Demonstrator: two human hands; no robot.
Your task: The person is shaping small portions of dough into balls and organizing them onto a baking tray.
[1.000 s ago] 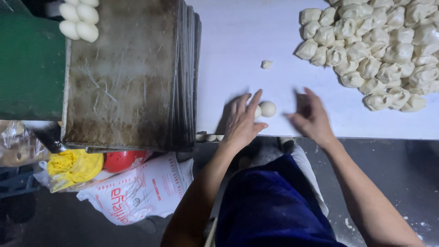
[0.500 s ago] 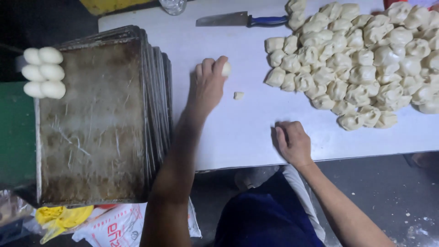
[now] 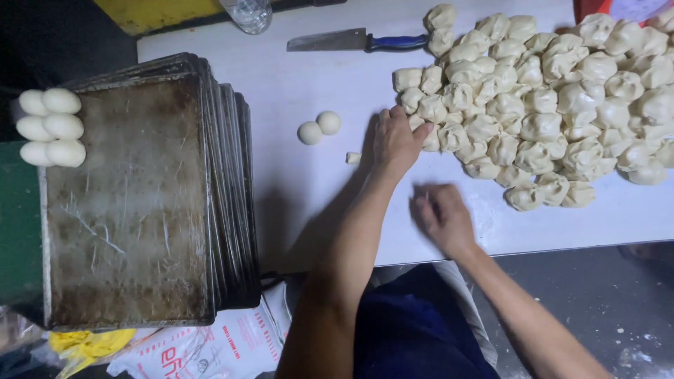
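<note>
My left hand reaches across the white table to the near edge of a big pile of cut dough pieces, its fingers curled on a piece there. My right hand lies palm down and cupped on the table just in front of the pile, blurred; what is under it is hidden. Two smooth round dough balls sit side by side to the left of my left hand. A tiny dough scrap lies beside my left wrist.
A stack of worn metal baking trays stands at the left, with several round dough balls at its far left corner. A blue-handled knife and a clear bottle lie at the table's far edge. Printed bags lie below.
My left hand has let go of a dough ball beside another one and moved right to the pile. My right hand stays cupped on the table near the front edge.
</note>
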